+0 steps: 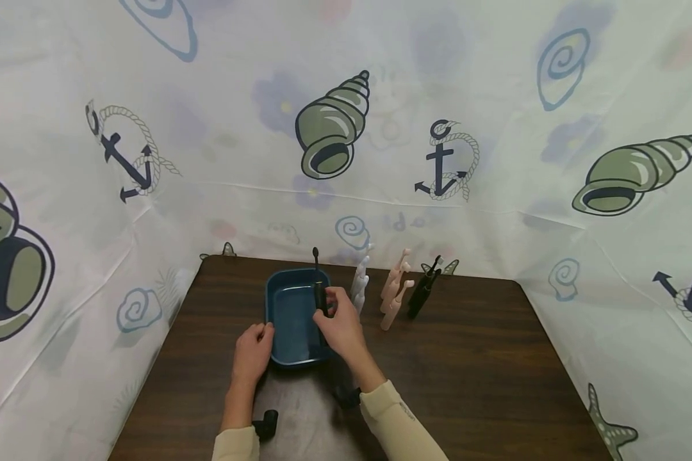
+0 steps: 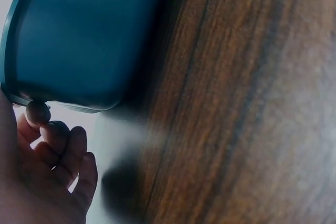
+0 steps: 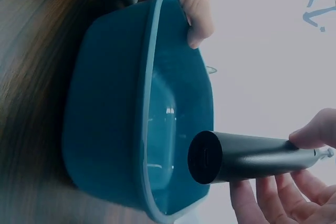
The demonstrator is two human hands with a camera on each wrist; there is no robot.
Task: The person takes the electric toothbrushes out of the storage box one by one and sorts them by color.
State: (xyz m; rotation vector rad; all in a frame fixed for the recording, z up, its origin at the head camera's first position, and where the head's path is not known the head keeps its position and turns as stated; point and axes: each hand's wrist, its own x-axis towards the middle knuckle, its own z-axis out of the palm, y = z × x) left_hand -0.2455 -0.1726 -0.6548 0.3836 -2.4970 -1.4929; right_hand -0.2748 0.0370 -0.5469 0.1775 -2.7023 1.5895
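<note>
A black electric toothbrush (image 1: pixel 321 298) stands upright over the right side of a blue basin (image 1: pixel 271 307), its small head pointing up. My right hand (image 1: pixel 343 323) holds it by the upper handle, between thumb and fingers. In the right wrist view, the round base of the toothbrush handle (image 3: pixel 247 156) shows above the basin's rim (image 3: pixel 147 129). My left hand (image 1: pixel 254 352) pinches the basin's left rim, with the thumb over the inner side. Curled fingers of the left hand (image 2: pixel 58 156) lie against the outer wall in the left wrist view.
Right of the basin stand upright toothbrushes: white ones (image 1: pixel 359 285), several pink ones (image 1: pixel 393 301) and black ones (image 1: pixel 423 294). All are on a dark wooden table (image 1: pixel 467 384). A patterned cloth (image 1: pixel 236 128) hangs behind and at both sides.
</note>
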